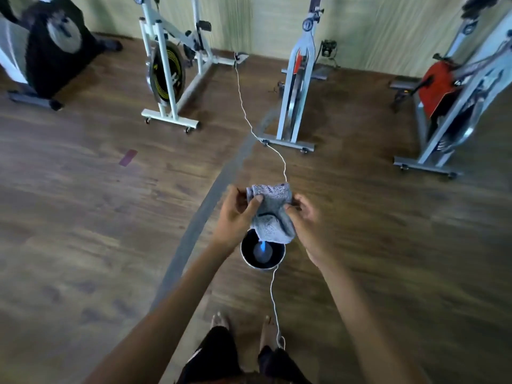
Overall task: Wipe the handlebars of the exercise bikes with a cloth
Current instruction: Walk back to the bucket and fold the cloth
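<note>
Both hands up front — left hand [235,214] and right hand [307,220] each pinch the grey cloth [270,214] stretched between them, directly above a metal bowl [262,254] on the floor — exercise bikes [297,79] stand well beyond.

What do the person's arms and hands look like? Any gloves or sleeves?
No gloves and no sleeves. The left hand and right hand are bare, and so are the left forearm and right forearm down to the picture's edge. No watch, band or ring shows.
</note>
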{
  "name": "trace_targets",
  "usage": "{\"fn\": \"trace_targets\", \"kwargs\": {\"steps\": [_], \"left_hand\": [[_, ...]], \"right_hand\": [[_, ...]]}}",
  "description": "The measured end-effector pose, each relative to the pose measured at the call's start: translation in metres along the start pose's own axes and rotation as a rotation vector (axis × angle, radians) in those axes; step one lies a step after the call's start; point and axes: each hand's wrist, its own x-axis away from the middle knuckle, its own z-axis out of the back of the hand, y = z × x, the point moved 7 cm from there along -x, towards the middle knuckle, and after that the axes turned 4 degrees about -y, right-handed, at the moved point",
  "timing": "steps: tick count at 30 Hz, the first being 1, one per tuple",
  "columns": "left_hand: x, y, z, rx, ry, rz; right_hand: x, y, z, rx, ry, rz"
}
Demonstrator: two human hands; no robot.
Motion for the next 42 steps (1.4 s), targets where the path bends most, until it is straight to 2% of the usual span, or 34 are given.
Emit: {"fn": "trace_targets", "kwargs": {"steps": [4,7,9,13,19,24,26,32,35,39,42], "left_hand": [[-0.010,-0.050,0.001,0.018,-0.054,0.116],[-0.010,-0.103,-0.001,0.069,-0.221,0.266],[-0.014,-0.133,0.005,0.064,-0.322,0.304],[-0.016,-0.197,0.023,-0.032,-0.485,0.412],[-0.002,-0.330,0.034,-0.096,-0.518,0.557],[0.012,-0.454,0.039,-0.245,-0.410,0.663],[0.009,-0.500,0.036,-0.328,-0.400,0.660],[-0.032,-0.593,0.014,-0.519,-0.414,0.445],[-0.043,-0.629,0.013,-0.641,-0.468,0.416],[-0.045,-0.651,0.012,-0.684,-0.527,0.352],[-0.041,-0.659,0.012,-0.711,-0.618,0.396]], "right_hand": [[-0.011,0.061,-0.011,-0.027,0.085,-0.189],[-0.011,0.110,-0.025,-0.122,0.144,-0.323],[-0.014,0.135,-0.031,-0.129,0.178,-0.361],[-0.017,0.199,-0.043,-0.109,0.223,-0.479],[-0.014,0.341,-0.072,-0.131,0.194,-0.705],[-0.014,0.479,-0.082,-0.041,0.177,-0.846],[-0.024,0.521,-0.078,-0.001,0.187,-0.864],[-0.065,0.610,-0.058,0.089,0.240,-0.839],[-0.078,0.634,-0.048,0.125,0.245,-0.817],[-0.081,0.650,-0.045,0.187,0.231,-0.762],[-0.082,0.651,-0.041,0.225,0.248,-0.734]]}}
